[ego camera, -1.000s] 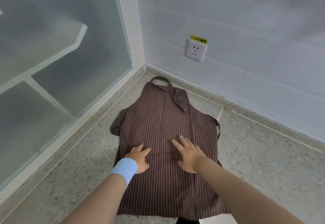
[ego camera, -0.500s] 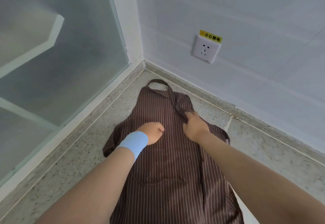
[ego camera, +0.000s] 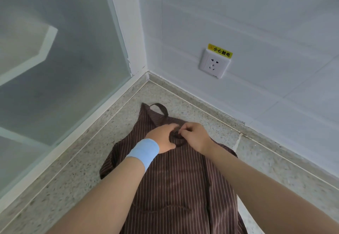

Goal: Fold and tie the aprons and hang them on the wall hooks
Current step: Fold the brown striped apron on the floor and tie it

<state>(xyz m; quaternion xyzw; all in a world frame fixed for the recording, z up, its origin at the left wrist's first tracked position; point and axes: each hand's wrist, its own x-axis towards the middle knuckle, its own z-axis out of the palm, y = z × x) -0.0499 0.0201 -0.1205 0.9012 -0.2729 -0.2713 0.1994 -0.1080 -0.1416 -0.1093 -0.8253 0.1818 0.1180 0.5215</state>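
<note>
Your left grip (ego camera: 162,138) and right grip (ego camera: 195,136) both pinch the dark strap (ego camera: 176,136) of a brown striped apron (ego camera: 174,182) (spread flat), centre frame, on the speckled floor (ego camera: 73,160) by a corner.

L hand (ego camera: 162,139) & R hand (ego camera: 195,136) both pinch strap (ego camera: 179,138) on striped apron (ego camera: 176,182), flat on floor (ego camera: 88,160).

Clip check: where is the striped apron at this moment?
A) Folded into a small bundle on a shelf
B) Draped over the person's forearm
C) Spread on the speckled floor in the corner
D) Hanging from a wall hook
C: the brown striped apron lies spread on the speckled floor by the wall corner, while the left hand and right hand hold its strap.
</note>
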